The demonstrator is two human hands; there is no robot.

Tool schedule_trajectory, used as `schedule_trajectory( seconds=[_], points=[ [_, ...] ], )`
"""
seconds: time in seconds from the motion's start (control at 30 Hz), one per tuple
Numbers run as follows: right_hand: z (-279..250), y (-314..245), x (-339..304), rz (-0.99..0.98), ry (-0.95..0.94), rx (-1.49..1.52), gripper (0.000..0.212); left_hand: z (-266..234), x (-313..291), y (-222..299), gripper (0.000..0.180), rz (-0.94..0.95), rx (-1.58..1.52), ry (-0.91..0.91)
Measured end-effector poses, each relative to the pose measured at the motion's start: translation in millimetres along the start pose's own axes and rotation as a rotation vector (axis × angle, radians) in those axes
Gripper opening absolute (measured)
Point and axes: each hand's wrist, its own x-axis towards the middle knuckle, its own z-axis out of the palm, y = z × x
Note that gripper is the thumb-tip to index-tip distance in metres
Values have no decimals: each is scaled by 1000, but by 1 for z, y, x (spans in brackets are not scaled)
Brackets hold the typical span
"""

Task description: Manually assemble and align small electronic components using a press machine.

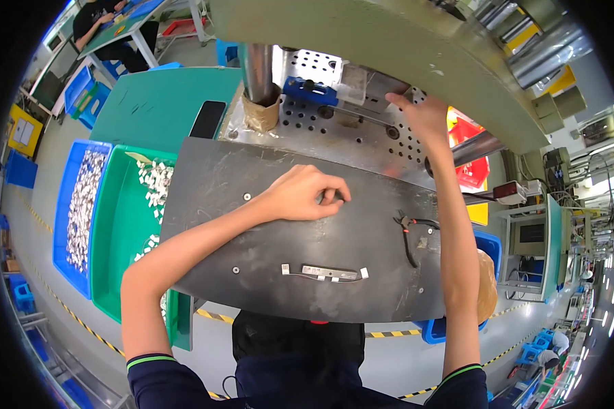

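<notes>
My left hand (305, 193) hovers over the dark grey work board (205, 204), its fingers curled in toward the thumb; whatever they may pinch is too small to make out. Under the machine's beam, my right hand (426, 119) reaches to the perforated metal plate (361, 129). One digit points left beside a metal and clear plastic fixture (361, 88); its other fingers are hidden. A blue block (308, 90) sits on the rod left of the fixture. On the board's near part lies a narrow grey bar (329, 273) with small white end tabs. Cutting pliers (408, 235) rest near my right forearm.
A thick green beam (361, 31) and a steel column (258, 75) enclose the plate. At left, a green tray (123, 225) and a blue tray (65, 225) hold many small white parts. A phone (208, 119) lies on the green table. Red bins (467, 146) stand behind my right arm.
</notes>
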Motion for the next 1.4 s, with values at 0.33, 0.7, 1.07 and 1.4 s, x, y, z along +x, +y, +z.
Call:
schedule_trajectory(
  seconds=[0.33, 0.7, 1.07, 1.4],
  points=[
    [22, 12, 47, 337, -140, 574, 28, 4, -1, 0, 19, 2, 33, -10],
    [14, -3, 45, 64, -293, 231, 26, 9, -5, 2, 18, -9, 113, -9],
    [-125, -48, -250, -162, -1083, 699, 10, 0, -180, 127, 16, -379, -94, -300],
    [-126, -19, -440, 708, -569, 338, 26, 80, -290, 59, 33, -540, 5, 228]
  ],
)
